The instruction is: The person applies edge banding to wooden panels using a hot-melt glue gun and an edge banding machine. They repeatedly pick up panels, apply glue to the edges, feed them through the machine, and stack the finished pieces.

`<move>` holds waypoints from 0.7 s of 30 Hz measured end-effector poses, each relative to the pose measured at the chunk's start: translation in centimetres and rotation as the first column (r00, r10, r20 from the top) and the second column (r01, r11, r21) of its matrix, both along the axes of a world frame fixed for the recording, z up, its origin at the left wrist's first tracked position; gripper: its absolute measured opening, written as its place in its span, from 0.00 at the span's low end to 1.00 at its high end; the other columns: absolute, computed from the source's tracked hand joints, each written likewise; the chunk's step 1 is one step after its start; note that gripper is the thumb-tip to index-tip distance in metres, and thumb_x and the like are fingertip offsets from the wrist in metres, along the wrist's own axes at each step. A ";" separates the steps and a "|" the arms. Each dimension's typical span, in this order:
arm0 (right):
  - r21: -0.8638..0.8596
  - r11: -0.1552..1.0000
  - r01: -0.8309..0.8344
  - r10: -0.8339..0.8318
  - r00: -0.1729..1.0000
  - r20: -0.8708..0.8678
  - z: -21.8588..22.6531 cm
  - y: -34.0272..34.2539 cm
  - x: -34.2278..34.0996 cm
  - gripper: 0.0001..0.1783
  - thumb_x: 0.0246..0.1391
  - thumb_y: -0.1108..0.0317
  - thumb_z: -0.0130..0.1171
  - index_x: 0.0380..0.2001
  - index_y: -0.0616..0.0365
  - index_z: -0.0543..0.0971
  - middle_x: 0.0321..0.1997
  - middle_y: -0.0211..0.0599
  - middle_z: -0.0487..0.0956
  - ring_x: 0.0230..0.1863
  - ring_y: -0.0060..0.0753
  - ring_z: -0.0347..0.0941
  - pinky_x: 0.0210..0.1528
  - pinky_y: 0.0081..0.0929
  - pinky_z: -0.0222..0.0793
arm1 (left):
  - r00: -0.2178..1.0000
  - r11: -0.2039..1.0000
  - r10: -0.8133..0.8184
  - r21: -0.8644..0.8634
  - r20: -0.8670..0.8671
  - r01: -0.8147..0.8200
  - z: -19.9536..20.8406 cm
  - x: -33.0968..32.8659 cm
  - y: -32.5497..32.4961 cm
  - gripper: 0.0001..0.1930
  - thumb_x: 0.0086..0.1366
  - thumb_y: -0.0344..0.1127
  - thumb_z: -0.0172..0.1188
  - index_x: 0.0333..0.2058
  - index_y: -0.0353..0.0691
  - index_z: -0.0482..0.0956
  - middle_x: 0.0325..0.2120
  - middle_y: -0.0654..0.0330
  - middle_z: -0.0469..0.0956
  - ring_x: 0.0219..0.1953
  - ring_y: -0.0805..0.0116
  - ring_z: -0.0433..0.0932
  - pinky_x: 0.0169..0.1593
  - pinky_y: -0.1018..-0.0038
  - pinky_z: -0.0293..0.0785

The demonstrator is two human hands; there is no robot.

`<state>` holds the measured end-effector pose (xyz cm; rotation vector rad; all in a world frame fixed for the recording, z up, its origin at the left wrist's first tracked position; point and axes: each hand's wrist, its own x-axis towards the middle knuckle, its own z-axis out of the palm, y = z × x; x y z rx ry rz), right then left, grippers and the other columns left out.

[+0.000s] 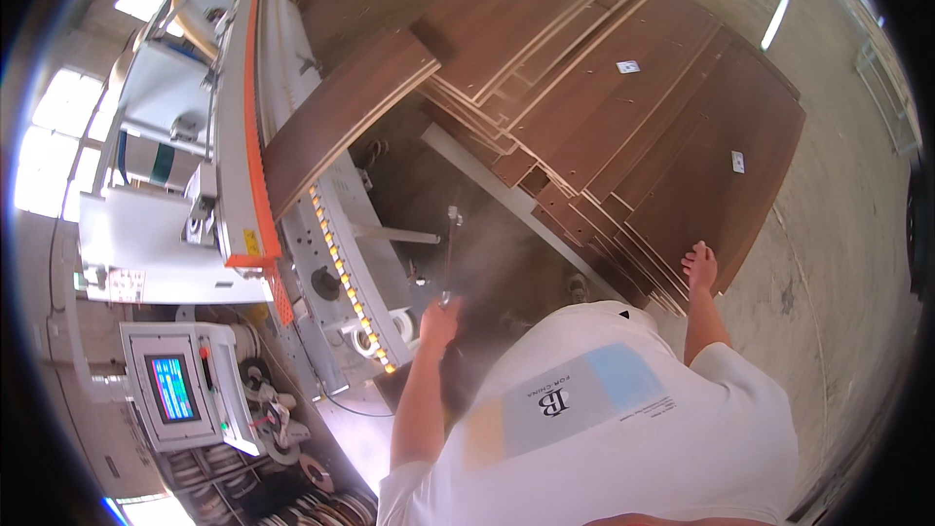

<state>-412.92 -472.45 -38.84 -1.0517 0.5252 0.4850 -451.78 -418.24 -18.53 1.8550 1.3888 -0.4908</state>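
Note:
My left hand (440, 323) is closed beside the near end of the edge-banding machine (336, 263), at the lower end of a thin metal rod (451, 245). A dark brown, blurred surface lies just under that hand, and what its fingers grip, if anything, is hidden. Over at the right, my right hand (699, 268) is by the near edge of a stack of brown panels (721, 151), fingers loosely bent and apart, with nothing visible in them. I cannot tell whether it touches the top panel. Another brown panel (351, 117) lies across the machine's side, reaching toward the stack.
An orange rail (257, 136) runs along the machine, with a row of yellow rollers (336, 268) beside it. A control cabinet with a lit screen (171, 388) stands at the lower left. Below it are rolls of edge banding (317, 472). Concrete floor (838, 263) extends along the right.

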 end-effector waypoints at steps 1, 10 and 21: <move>-0.397 0.917 -0.039 0.086 0.991 0.101 5.1 6.1 -1.0 0.15 0.70 0.53 0.53 0.41 0.53 0.77 0.25 0.27 0.75 0.21 0.20 0.70 0.21 0.18 0.63 | 0.999 0.999 -0.007 -0.038 -0.040 0.006 -0.3 -2.2 -1.0 0.21 0.72 0.50 0.54 0.55 0.44 0.79 0.59 0.43 0.75 0.46 0.42 0.82 0.50 0.55 0.79; -0.400 0.764 -0.506 0.601 0.784 0.156 12.1 27.8 -3.8 0.23 0.69 0.49 0.54 0.25 0.53 0.79 0.20 0.25 0.76 0.21 0.18 0.71 0.22 0.19 0.64 | 0.794 0.792 -0.601 0.208 0.092 0.575 3.9 -12.6 -8.3 0.24 0.69 0.57 0.56 0.54 0.48 0.76 0.36 0.49 0.85 0.38 0.48 0.84 0.42 0.56 0.78; -0.574 -0.141 -0.807 0.984 -0.179 0.011 7.6 35.3 -14.8 0.24 0.67 0.48 0.56 0.33 0.60 0.83 0.25 0.34 0.79 0.24 0.25 0.74 0.28 0.27 0.69 | 0.970 0.861 -0.202 0.447 -0.136 0.242 10.9 -26.5 -1.4 0.21 0.63 0.56 0.63 0.51 0.56 0.82 0.51 0.63 0.80 0.57 0.59 0.76 0.55 0.59 0.76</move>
